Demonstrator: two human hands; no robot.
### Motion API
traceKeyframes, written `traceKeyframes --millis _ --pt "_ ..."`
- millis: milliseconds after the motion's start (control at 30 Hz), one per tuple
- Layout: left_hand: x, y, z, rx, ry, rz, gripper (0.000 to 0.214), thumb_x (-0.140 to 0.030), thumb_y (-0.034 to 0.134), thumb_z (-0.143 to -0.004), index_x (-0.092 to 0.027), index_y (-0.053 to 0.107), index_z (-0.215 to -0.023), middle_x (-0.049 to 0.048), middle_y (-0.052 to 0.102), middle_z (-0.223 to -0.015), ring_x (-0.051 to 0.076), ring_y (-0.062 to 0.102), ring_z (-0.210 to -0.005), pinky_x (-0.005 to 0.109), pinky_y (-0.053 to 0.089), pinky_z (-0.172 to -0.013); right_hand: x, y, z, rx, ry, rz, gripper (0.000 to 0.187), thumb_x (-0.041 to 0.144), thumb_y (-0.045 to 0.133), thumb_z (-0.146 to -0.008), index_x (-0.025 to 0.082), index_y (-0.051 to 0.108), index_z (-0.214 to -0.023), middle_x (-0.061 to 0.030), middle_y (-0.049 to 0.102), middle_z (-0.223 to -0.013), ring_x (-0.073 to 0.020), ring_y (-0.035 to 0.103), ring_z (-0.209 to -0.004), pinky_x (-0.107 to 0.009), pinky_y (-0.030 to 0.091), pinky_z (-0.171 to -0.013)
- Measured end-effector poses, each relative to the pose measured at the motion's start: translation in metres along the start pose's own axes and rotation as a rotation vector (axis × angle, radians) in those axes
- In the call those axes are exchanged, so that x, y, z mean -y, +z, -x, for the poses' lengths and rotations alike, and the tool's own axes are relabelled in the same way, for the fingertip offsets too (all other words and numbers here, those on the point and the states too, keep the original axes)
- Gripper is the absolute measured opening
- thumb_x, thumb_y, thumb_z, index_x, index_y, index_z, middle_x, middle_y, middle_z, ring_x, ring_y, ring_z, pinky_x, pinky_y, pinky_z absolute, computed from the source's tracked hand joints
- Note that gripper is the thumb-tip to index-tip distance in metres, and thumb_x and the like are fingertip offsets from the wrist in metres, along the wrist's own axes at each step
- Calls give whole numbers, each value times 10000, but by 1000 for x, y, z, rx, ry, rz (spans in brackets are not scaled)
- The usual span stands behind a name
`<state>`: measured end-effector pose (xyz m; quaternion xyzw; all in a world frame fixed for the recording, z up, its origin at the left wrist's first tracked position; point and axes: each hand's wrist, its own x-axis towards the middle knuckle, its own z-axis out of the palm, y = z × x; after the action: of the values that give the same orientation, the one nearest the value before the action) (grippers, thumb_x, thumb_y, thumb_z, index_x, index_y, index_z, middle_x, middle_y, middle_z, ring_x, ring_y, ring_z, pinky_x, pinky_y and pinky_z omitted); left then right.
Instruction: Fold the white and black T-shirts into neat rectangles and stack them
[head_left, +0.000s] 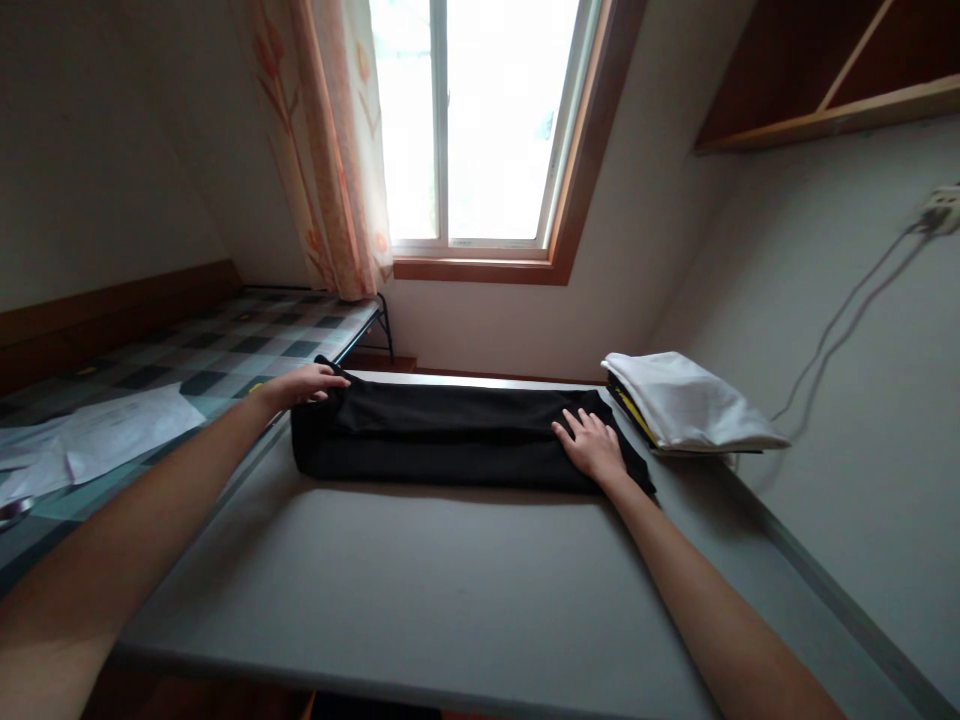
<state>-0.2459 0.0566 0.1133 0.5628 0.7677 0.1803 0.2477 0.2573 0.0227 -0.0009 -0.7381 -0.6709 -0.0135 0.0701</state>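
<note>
A black garment [457,425] lies across the grey table [450,590], folded into a long, wide strip with a crease along its length. My left hand [309,384] is at the strip's far left corner, its fingers closed on the fabric, which bunches up there. On the right end of the strip rests my right hand [594,445], palm down with the fingers spread over the cloth. Exactly which part of the garment is uppermost cannot be made out.
A stack of folded clothes [690,405], white on top, sits at the table's back right against the wall. A checked bed [247,345] with papers [112,435] adjoins on the left. A cable [832,330] hangs from a wall socket [943,208].
</note>
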Motion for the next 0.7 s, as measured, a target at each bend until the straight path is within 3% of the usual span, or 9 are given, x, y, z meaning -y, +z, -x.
traceKeyframes --millis 133,267,333,433,500,700 --pt "-61 42 7 145 111 143 338 -425 701 -745 -177 601 -953 -3 634 -679 134 628 -556 217 483 -512 -1 1 1 -9 1 -15 635 576 214 -974 236 426 -1466 -109 376 -1536 -264 315 -1415 -424 267 -1116" --pt "-94 103 20 176 208 55 350 -349 653 -791 -154 542 -1061 25 643 -663 175 665 -591 261 528 -565 -2 2 1 -15 -2 -27 619 568 226 -978 240 443 -1456 -103 381 -1533 -260 324 -1410 -410 269 -1111" --pt "-99 129 26 134 246 -114 329 -355 646 -777 -162 556 -1028 77 689 -743 225 695 -672 309 538 -632 -2 2 2 -23 -4 -31 609 559 237 -980 238 449 -1452 -104 385 -1531 -260 324 -1410 -407 266 -1113" --pt "-100 156 33 -24 281 -339 279 -399 591 -789 -187 588 -971 161 710 -978 319 688 -929 386 518 -767 -2 1 2 -23 -2 -43 606 556 240 -982 234 453 -1450 -105 391 -1527 -256 323 -1411 -402 259 -1117" --pt "-100 164 36 -89 275 -402 288 -414 542 -814 -198 592 -998 179 700 -1039 344 662 -1008 403 500 -792 -1 0 2 -15 3 -50 610 560 238 -980 235 453 -1450 -104 393 -1527 -255 322 -1411 -403 259 -1116" --pt "-97 173 47 -181 267 -405 304 -424 498 -853 -214 582 -1055 144 715 -975 320 677 -947 356 478 -736 -2 1 2 -25 5 -65 594 552 261 -979 240 465 -1442 -98 396 -1525 -260 320 -1414 -407 263 -1114"
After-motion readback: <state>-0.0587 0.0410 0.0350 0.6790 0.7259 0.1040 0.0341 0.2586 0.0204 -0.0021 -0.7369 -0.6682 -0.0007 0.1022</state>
